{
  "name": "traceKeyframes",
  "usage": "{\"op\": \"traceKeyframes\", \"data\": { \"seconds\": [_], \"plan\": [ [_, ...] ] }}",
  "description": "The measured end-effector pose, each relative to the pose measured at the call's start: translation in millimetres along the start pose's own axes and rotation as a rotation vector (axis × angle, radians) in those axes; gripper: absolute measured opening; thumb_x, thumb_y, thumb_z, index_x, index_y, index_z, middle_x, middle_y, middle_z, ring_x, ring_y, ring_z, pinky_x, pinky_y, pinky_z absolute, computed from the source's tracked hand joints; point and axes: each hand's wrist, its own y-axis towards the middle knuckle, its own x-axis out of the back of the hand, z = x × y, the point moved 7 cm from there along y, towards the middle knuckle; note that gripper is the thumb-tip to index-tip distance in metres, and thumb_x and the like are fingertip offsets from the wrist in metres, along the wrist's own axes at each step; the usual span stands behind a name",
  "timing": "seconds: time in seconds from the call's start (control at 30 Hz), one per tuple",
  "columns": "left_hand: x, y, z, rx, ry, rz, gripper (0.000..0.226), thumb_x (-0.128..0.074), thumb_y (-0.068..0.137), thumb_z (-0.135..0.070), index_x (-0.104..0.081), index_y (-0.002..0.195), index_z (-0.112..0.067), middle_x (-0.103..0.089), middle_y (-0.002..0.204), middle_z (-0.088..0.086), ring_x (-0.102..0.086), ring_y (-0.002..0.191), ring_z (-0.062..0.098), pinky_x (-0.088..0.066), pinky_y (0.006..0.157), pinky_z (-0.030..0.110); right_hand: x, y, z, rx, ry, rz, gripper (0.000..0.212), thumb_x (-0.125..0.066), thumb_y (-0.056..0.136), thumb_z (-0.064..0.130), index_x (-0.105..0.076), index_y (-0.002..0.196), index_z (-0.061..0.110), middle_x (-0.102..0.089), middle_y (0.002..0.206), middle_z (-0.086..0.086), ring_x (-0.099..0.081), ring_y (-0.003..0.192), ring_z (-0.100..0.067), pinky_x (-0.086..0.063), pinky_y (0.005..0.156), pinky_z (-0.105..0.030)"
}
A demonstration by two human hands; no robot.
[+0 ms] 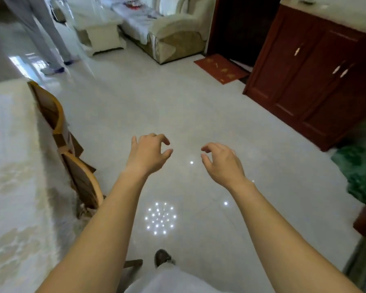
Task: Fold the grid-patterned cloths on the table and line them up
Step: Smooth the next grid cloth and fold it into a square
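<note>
Your left hand, right hand out over glossy pale tiled floor, fingers loosely curled, both empty. At your left, cream lace-covered table. No grid-patterned cloths in view; no fold visible, whole job likely ahead.

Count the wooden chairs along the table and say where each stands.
2. The far chair is tucked against the table near its far corner; the near chair sits right beside it, closer to the camera. Others may be hidden outside the frame.

Table left, cabinet right
</note>
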Motion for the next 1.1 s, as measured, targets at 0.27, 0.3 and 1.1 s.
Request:
{"op": "traceKeyframes", "data": {
  "seconds": [0.27,0.3,1.1],
  "plan": [
    [9.9,51.9,72.3,0.240,0.021,0.071,0.040,-0.052,0.098,-0.058,-0.058,0.129,-0.033,-0.059,0.136,-0.002,-0.048,0.132,0.024,-0.022,0.120,0.053,-52.5,133.2,34.2,0.184,0.023,0.079,0.018,-0.056,0.097,0.026,-0.070,0.105,0.018,-0.070,0.098,-0.001,-0.063,0.092,-0.026,-0.044,0.086,-0.036],
    [12.8,55.5,83.4,0.281,0.022,0.064,0.040,-0.053,0.098,-0.057,-0.059,0.129,-0.032,-0.059,0.136,-0.002,-0.048,0.131,0.024,-0.022,0.120,0.053,-61.7,148.5,38.1,0.218,0.035,0.099,0.018,-0.056,0.097,0.026,-0.070,0.105,0.018,-0.070,0.098,-0.002,-0.063,0.091,-0.026,-0.045,0.086,-0.037],
    [69.9,190.4,190.9,0.963,-0.073,-0.318,0.025,-0.059,0.097,-0.048,-0.065,0.117,-0.034,-0.062,0.122,-0.007,-0.056,0.120,0.017,-0.022,0.120,0.058,-165.0,466.8,176.0,0.799,0.297,0.446,0.021,-0.055,0.098,0.029,-0.068,0.111,0.018,-0.071,0.109,0.002,-0.064,0.103,-0.021,-0.049,0.095,-0.042]
  ]
}}
